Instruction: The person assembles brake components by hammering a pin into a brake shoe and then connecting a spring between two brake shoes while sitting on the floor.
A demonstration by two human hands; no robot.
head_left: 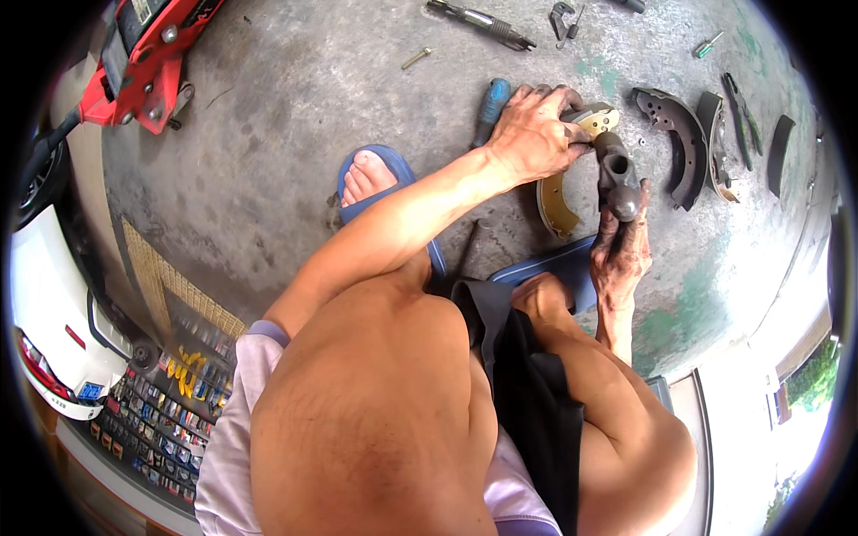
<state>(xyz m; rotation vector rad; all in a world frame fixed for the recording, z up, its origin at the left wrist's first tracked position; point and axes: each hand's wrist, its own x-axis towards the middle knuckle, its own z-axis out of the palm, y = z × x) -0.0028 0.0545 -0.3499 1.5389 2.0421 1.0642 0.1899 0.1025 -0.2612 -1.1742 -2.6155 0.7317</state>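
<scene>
My left hand [534,134] is closed on a yellowish curved brake shoe [601,120], whose holed end shows beyond the fingers. Below that hand lies another yellow curved piece [556,210]; I cannot tell whether both belong to one shoe. Beside the left knuckles, a blue handle [492,109] rests on the floor. In my right hand [620,259] is a dark ball-peen hammer [618,170], its round end towards me and its other end close to the brake shoe and the left fingertips. The hammer's handle is hidden.
Dark brake shoes [684,143], pliers [744,125] and a small green-handled screwdriver [709,45] lie to the right. A dark cylindrical tool [483,22] and a bolt [416,59] lie further off. A red floor jack [152,67] stands at far left. My slippered feet [371,179] are close by.
</scene>
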